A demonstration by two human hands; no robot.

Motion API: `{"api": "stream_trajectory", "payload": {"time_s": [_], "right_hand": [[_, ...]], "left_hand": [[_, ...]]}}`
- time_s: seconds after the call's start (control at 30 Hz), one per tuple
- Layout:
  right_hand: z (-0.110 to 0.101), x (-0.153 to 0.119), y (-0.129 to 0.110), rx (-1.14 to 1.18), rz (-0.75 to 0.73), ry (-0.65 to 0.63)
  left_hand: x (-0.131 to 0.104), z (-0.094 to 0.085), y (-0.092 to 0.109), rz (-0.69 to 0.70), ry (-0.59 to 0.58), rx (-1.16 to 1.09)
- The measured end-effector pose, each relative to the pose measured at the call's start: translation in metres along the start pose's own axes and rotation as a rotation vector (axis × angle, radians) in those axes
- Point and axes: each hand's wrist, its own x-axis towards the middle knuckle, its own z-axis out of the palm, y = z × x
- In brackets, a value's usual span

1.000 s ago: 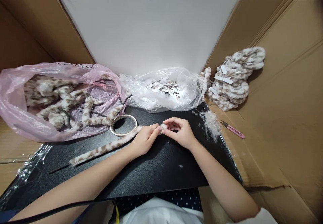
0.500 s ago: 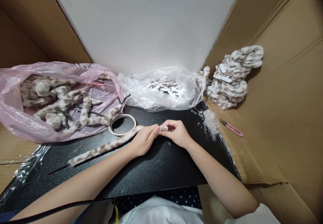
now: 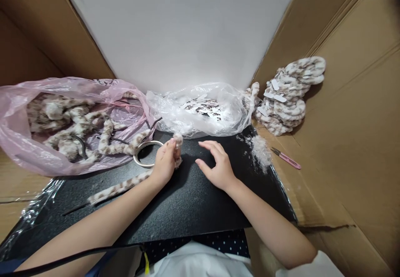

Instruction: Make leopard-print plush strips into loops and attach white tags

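A spotted white-and-brown furry strip point(image 3: 120, 186) lies slantwise on the black table, a dark rod sticking out of its lower left end. My left hand point(image 3: 165, 160) is closed round the strip's other end, and a fluffy tip pokes up past the fingers. To its right my right hand point(image 3: 218, 166) is held apart, thumb and fingers spread, with nothing in it. A roll of tape point(image 3: 136, 160) lies just left of my left hand, partly hidden by it.
A pink bag point(image 3: 18, 143) of furry strips and dark rods stands left. Behind the hands lies a clear bag point(image 3: 237, 123) of white tags. At right are a tagged furry bundle point(image 3: 287, 98), loose fluff point(image 3: 260, 152) and pink snips point(image 3: 289, 159). Cardboard walls point(image 3: 350, 102) flank the table.
My right hand has let go of the strip's end and opened. My left hand has moved left and turned upward, still holding the strip, whose tip now points up.
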Motion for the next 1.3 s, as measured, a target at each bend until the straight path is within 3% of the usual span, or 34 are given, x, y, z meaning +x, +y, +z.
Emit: {"api": "stream_trajectory", "payload": {"time_s": [0.07, 0.13, 0.2, 0.3, 0.37, 0.47, 0.6, 0.7, 0.8, 0.93, 1.07, 1.17, 1.3], "right_hand": [[0.007, -0.009, -0.013, -0.083, -0.109, -0.149], [0.019, -0.019, -0.027, -0.154, -0.203, -0.386], [0.031, -0.027, -0.036, -0.238, -0.219, -0.573], [0.038, -0.029, -0.035, -0.339, -0.162, -0.714], [0.030, -0.026, -0.023, -0.381, -0.141, -0.761], [-0.003, -0.021, 0.008, -0.468, -0.048, -0.757], [-0.064, -0.021, 0.048, -0.671, 0.233, -0.655], [-0.088, -0.022, 0.049, -0.732, 0.373, -0.559], [-0.072, -0.018, 0.022, -0.600, 0.294, -0.594], [-0.011, -0.004, -0.012, -0.444, 0.095, -0.729], [0.033, 0.007, -0.010, -0.454, -0.032, -0.749], [0.025, 0.007, 0.008, -0.511, -0.032, -0.714], [-0.031, -0.006, 0.038, -0.643, 0.182, -0.638]], "left_hand": [[0.003, -0.001, 0.005, -0.004, 0.059, -0.095], [0.006, -0.001, 0.013, -0.045, 0.112, -0.192], [0.009, -0.003, 0.022, -0.075, 0.178, -0.279], [0.016, -0.006, 0.030, -0.111, 0.239, -0.381], [0.018, -0.008, 0.030, -0.149, 0.230, -0.418], [0.018, -0.007, 0.026, -0.165, 0.195, -0.422], [0.014, -0.004, 0.021, -0.168, 0.173, -0.408], [0.013, -0.003, 0.020, -0.154, 0.165, -0.395], [0.013, -0.003, 0.021, -0.152, 0.153, -0.383], [0.012, -0.003, 0.020, -0.149, 0.149, -0.374], [0.011, -0.004, 0.020, -0.159, 0.158, -0.374], [0.010, -0.004, 0.020, -0.154, 0.138, -0.367], [0.010, -0.004, 0.018, -0.132, 0.106, -0.348]]}}
